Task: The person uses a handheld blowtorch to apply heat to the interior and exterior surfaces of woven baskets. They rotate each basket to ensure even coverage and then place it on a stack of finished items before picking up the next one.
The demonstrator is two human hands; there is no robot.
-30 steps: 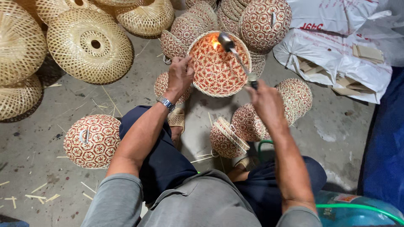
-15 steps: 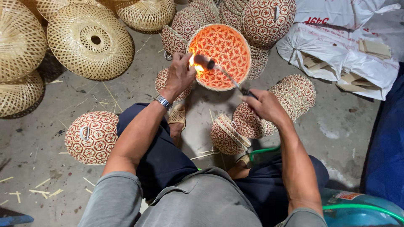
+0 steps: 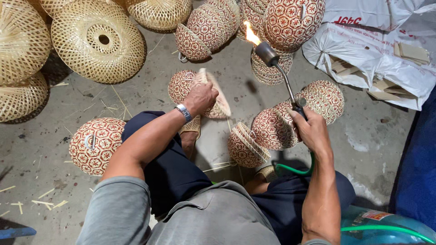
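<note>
My left hand (image 3: 200,98) grips a red-and-cream woven bamboo bowl (image 3: 217,100), held edge-on and low beside a similar domed basket (image 3: 181,86) on the floor. My right hand (image 3: 310,130) holds a gas torch (image 3: 280,75) by its handle. Its metal nozzle points up and away, and a small flame (image 3: 251,33) burns at the tip, apart from the bowl. A green hose (image 3: 295,170) runs from the torch down past my knee.
Stacked patterned bowls (image 3: 247,145) and a dome (image 3: 324,100) lie by my knees, another dome (image 3: 95,144) to the left. Plain bamboo lampshades (image 3: 97,41) pile at top left, patterned ones (image 3: 290,20) ahead. White sacks (image 3: 377,50) hold wood pieces. A blue-green gas cylinder (image 3: 386,227) sits bottom right.
The bowl was held up facing me with the flame playing inside it. My left hand has now lowered and turned it edge-on, and the torch has swung away to the right.
</note>
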